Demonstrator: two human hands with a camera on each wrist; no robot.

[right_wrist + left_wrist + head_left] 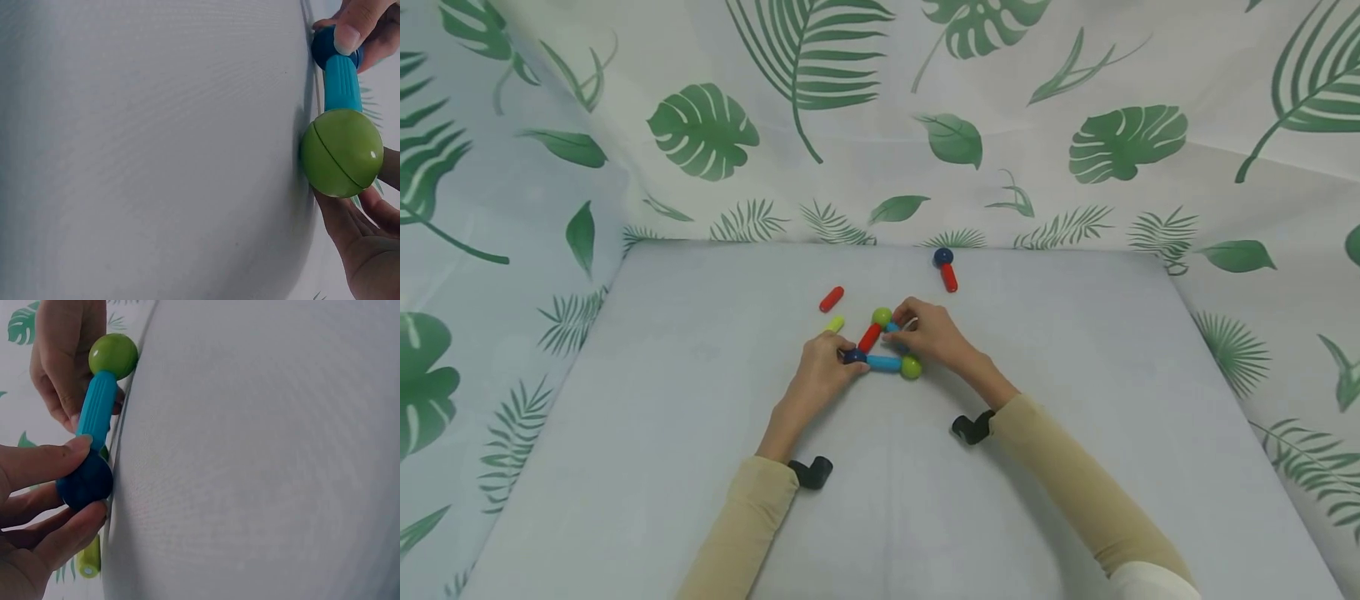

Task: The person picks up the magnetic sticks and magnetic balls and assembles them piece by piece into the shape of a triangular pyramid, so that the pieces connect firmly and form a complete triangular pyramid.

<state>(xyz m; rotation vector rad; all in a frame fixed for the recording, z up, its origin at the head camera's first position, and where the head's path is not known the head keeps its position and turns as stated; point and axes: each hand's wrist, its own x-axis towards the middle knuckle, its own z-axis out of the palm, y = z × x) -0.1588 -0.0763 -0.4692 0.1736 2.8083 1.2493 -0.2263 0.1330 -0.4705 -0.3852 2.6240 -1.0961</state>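
Observation:
A triangle of toy building rods and balls lies on the table. My left hand (822, 371) pinches its dark blue ball (86, 482) between thumb and fingers. From that ball a light blue rod (884, 364) runs to a green ball (342, 154) at the near right corner. A red rod (869, 338) leads to a second green ball (882, 317) at the far corner. On the triangle's right side, my right hand (931, 333) pinches another light blue rod (892, 327), mostly hidden by the fingers.
Beyond the left hand lie a yellow-green rod (836, 323) and a loose red rod (832, 299). Toward the table's back edge rests another dark blue ball (943, 257) with a red rod (950, 278) joined to it. Leaf-patterned cloth (880, 167) walls the table.

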